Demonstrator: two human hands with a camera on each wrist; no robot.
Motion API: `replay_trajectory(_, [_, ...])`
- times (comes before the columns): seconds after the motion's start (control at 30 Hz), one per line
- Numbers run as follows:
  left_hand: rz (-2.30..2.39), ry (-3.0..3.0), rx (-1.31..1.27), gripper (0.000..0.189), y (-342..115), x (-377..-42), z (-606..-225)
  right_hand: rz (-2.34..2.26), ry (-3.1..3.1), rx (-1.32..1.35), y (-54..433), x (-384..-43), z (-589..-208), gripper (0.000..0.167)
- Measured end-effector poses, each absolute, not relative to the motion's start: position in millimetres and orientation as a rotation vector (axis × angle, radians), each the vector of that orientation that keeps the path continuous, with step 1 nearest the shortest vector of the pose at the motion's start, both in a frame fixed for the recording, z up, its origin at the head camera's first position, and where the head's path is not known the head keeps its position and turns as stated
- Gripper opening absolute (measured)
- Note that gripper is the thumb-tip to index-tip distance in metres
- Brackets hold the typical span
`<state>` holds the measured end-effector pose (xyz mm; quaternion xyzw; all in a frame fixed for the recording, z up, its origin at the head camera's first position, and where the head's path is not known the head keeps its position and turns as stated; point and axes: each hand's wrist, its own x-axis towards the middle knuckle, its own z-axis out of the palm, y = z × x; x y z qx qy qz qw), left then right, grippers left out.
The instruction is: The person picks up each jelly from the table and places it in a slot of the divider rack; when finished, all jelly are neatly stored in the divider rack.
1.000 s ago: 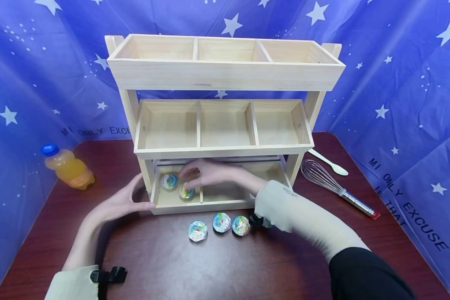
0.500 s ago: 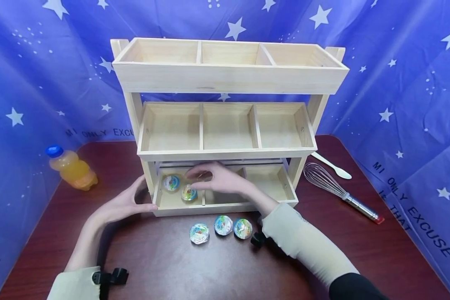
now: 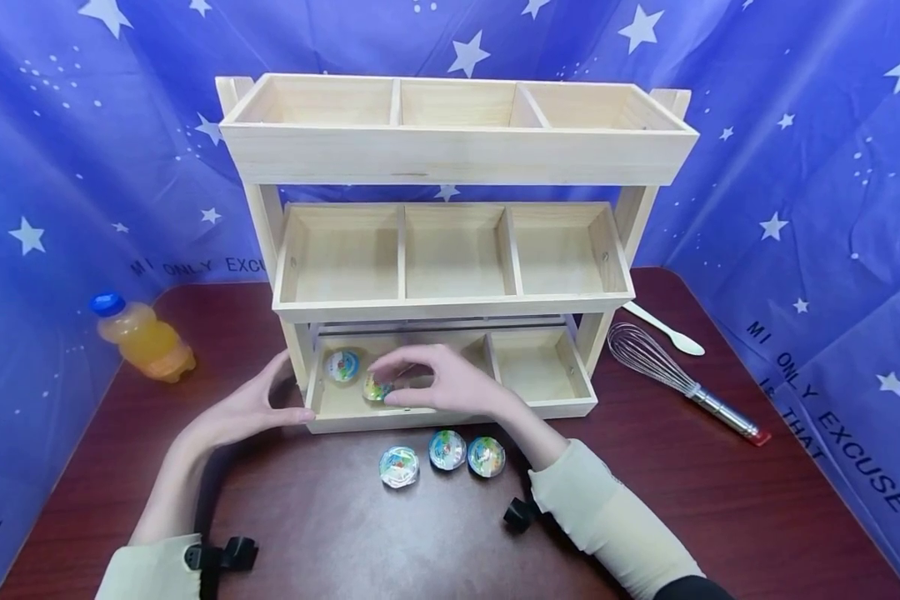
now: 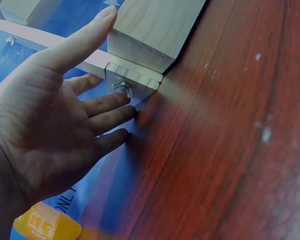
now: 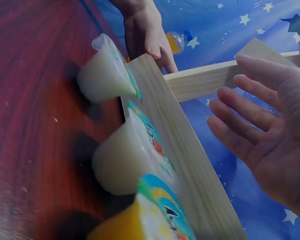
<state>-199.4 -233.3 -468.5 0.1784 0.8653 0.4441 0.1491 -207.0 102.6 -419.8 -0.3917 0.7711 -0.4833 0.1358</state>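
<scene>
Jelly cups, small clear plastic with printed foil lids — two (image 3: 342, 365) already sit in the bottom-left compartment of the pale wooden three-tier rack (image 3: 450, 154). Your right hand (image 3: 442, 385) hovers there, fingers relaxed, holding nothing. Your left hand (image 3: 251, 404) rests flat against the rack's corner. Three cups (image 3: 442, 454) wait on the dark red table (image 3: 345, 533) — roughly two-fifths done, I'd judge.

We see our right hand (image 5: 270, 145) open, palm bare, fingers relaxed above the wooden front rail (image 5: 185, 165) of the rack. Against the rail's near side, three jelly cups (image 5: 125, 160) stand in a row on the red-brown table (image 5: 35, 100). Our left hand (image 5: 147, 32) touches the rail's far end; beyond it stands an orange juice bottle (image 5: 177, 41)
</scene>
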Motion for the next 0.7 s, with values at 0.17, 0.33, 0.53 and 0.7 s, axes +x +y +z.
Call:
replay_trajectory(0.17, [1.275,2.493,0.514,0.110,-234,-199,-469,-1.432,2.108,-1.165,104,-198,-420,0.044])
replay_trajectory(0.33, [1.281,2.493,0.515,0.110,-234,-198,-469,-1.333,2.022,-1.258,104,-193,-420,0.049])
replay_trajectory(0.53, [1.281,2.495,0.523,0.111,-233,-200,-470,-1.137,2.008,-1.301,104,-186,-418,0.059])
replay_trajectory(0.7, [1.277,2.490,0.516,0.110,-233,-200,-471,-0.964,2.071,-1.331,103,-183,-420,0.066])
